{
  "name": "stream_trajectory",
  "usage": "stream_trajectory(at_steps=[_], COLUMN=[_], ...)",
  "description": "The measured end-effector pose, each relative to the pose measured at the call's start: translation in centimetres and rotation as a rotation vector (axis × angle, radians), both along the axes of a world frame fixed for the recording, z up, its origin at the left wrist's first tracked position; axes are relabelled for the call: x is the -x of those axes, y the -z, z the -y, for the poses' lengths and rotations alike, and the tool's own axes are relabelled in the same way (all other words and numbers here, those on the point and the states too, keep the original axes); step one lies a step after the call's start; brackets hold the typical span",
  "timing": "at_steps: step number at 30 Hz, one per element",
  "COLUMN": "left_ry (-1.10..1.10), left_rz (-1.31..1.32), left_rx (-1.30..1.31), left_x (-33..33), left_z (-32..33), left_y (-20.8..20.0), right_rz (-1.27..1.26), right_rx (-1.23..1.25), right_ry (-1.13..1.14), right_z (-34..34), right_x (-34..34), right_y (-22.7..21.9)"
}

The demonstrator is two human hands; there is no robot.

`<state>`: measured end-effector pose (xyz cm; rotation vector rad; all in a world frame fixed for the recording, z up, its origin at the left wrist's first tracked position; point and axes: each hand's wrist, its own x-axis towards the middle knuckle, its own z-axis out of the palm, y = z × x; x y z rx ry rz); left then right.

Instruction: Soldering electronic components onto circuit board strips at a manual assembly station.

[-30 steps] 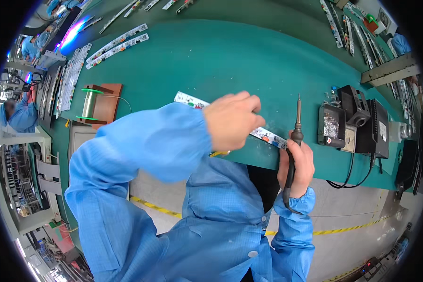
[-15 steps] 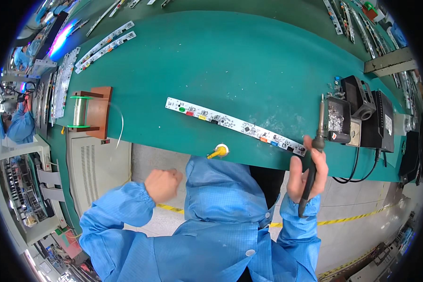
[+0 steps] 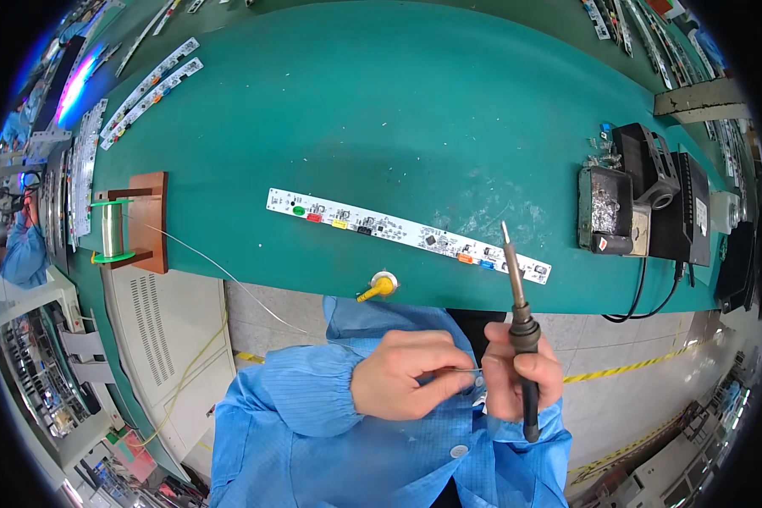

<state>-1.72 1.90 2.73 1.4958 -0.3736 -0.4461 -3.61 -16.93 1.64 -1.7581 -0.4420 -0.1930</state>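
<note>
My right hand is wrapped round the dark handle of a soldering iron, its metal tip pointing up and away over the table's near edge. Close beside it, my left hand pinches a thin solder wire between thumb and fingers. A short end of the wire sticks out toward my right fingers; whether they touch it, I cannot tell. The wire runs back to a solder spool on a brown wooden stand. A long white circuit board with coloured connectors lies slantwise on the green mat, beyond both hands.
At the right stand a black soldering station, an iron holder and a dark tray with solder scraps. A yellow knob sits at the table's near edge. More board strips lie at the far left.
My left hand has moved right, beside my right hand, and now pinches the solder wire, drawn out from the spool. My right hand has brought the iron nearer to me and leftward.
</note>
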Motion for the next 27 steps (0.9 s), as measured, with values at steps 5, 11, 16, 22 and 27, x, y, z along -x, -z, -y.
stream_trajectory(at_steps=[5, 11, 16, 22, 27], left_ry=[-0.293, -0.381, -0.336, -0.337, -0.339], left_rz=[0.306, 0.601, 0.611, 0.585, 0.592], left_rx=[-0.134, -0.395, -0.407, -0.389, -0.389], left_x=[-1.9, -5.8, -7.1, -6.9, -6.9], left_z=[-2.3, -3.4, -2.6, -2.7, -2.7], left_y=[-0.5, 0.9, 1.9, 2.3, 2.6], right_rz=[0.129, 0.233, 0.294, 0.277, 0.265], right_rx=[-0.077, 0.393, 0.661, 0.731, 0.749], right_ry=[0.352, 0.242, 0.251, 0.234, 0.235], right_z=[-0.1, -1.4, -2.9, -3.1, -3.5], right_x=[-1.5, -3.2, -2.3, -2.3, -2.5], right_y=[-0.1, -3.0, -4.2, -3.9, -3.8])
